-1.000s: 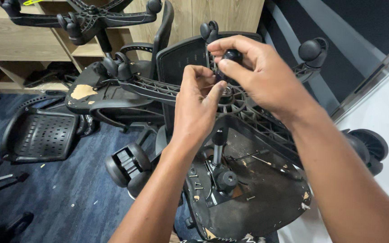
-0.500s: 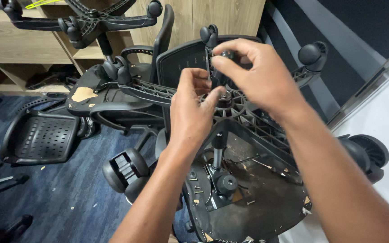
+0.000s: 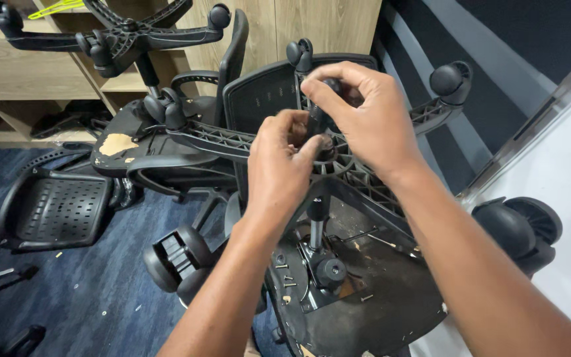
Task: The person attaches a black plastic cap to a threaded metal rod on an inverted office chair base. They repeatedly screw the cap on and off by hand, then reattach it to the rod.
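The chair base (image 3: 365,165) hub sits between your hands: left hand (image 3: 279,165) at seven o'clock pinches it, right hand (image 3: 365,119) at one o'clock grips its black post (image 3: 316,119).

Both of your bare forearms rise from the bottom edge and converge near the middle of the view. Your left hand (image 3: 279,168) comes up from below centre, its back turned toward you, wrist nearly straight, fingers curled inward and thumb pressed forward in a tight pinching grip. Your right hand (image 3: 365,116) comes in from the lower right, sits higher and slightly beyond the left, palm facing down and left, fingers arched over, thumb and forefinger closed together at the tips. The two hands sit just beside each other, fingertips almost meeting.
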